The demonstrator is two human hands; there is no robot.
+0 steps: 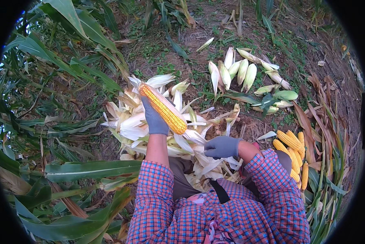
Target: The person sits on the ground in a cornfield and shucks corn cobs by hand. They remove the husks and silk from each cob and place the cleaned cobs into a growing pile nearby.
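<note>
My left hand (155, 119), in a grey work glove, is wrapped around a yellow ear of corn (165, 111) that slants across the middle of the view. Its kernels are bared on the side facing me, while pale husk (167, 102) still lines the far side. From the ear's lower right end, pulled-back husk leaves (194, 136) run to my right hand (221, 147). That hand, gloved the same way, has its fingers curled at those husk leaves; the grip itself is partly hidden. Beneath both hands spreads a heap of stripped husks (133, 128).
Several unpeeled ears (243, 73) lie on the weedy soil ahead to the right. Husked yellow cobs (292, 149) are piled beside my right knee. Cut stalks (326, 170) lie beyond them. Standing corn leaves (94, 170) crowd in from the left.
</note>
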